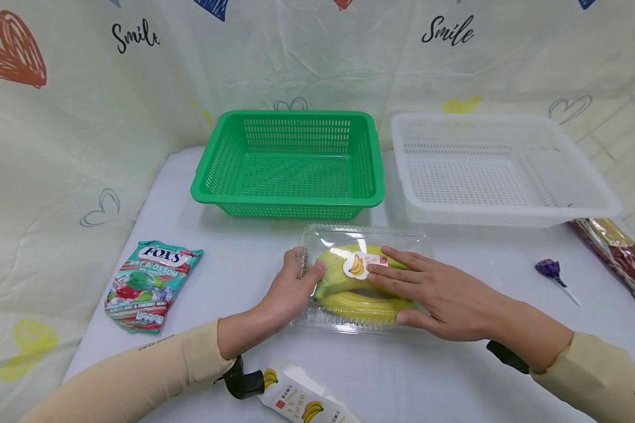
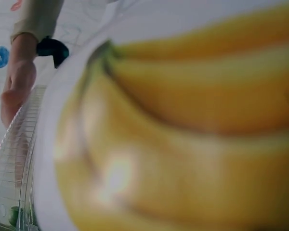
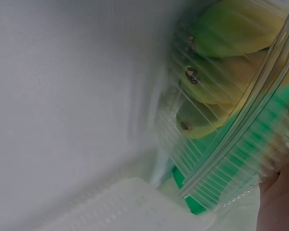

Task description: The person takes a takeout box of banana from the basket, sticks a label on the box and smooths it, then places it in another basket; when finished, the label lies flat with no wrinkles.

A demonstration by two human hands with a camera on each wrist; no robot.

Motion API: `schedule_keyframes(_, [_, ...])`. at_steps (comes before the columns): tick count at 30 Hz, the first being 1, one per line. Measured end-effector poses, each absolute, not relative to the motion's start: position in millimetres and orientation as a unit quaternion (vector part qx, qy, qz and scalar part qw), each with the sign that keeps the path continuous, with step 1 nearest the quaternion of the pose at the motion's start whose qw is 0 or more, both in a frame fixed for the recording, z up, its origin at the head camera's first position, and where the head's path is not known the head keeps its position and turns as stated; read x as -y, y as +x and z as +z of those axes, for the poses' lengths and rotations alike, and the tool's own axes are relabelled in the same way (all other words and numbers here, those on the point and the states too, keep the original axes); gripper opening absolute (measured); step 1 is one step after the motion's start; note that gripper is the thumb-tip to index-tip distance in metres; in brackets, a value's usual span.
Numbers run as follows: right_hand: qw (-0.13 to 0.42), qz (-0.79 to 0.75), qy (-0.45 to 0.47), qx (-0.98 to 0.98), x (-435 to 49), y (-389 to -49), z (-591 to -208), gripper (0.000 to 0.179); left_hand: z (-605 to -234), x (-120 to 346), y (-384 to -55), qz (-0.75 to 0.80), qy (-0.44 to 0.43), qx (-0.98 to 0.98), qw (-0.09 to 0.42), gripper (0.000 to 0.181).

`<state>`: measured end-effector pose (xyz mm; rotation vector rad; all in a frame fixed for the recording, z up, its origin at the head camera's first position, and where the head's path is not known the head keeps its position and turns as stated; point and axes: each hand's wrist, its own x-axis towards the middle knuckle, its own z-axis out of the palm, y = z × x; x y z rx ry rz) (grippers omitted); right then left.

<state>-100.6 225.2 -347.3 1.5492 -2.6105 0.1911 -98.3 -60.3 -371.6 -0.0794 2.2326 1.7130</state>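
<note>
Several bananas point(image 1: 367, 304) lie in a clear box point(image 1: 338, 326) at the middle of the worktop point(image 1: 428, 382), on our side of a green basket point(image 1: 286, 201). Our left grip point(image 1: 288, 294) curls on the box's left edge, thumb over the lid; our right grip point(image 1: 439, 296) lies straight-fingered on top, clasping nothing. Nearer us is a white pouch point(image 1: 301, 399); leftward, a candy bag point(image 1: 150, 288); rightward, a lollipop point(image 1: 550, 270), a packet point(image 1: 627, 258) and, farther back, a white basket point(image 1: 508, 210).
</note>
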Motion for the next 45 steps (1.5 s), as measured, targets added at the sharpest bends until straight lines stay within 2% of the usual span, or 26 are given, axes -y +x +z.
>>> schedule_keyframes(8, [0.044,0.045,0.503,0.862,-209.5,-100.2,-344.4,0.064,-371.4,59.5,-98.5,0.597,-0.021,-0.786,0.161,0.063])
schedule_keyframes(29, [-0.023,0.043,0.495,0.867,-180.3,-101.5,-336.7,0.066,-371.2,57.9,-98.6,0.584,-0.015,-0.795,0.163,0.066])
schedule_keyframes(37, [-0.062,0.035,0.49,0.869,-171.4,-96.4,-336.6,0.073,-373.5,58.5,-96.2,0.582,-0.012,-0.798,0.155,0.064])
schedule_keyframes(40, [-0.059,0.026,0.479,0.875,-167.4,-92.7,-337.5,0.076,-373.8,59.3,-96.1,0.578,-0.009,-0.802,0.154,0.063])
schedule_keyframes(45, [-0.023,-0.015,0.464,0.885,-162.0,-89.7,-338.9,0.081,-372.9,60.8,-96.5,0.576,-0.006,-0.803,0.155,0.064])
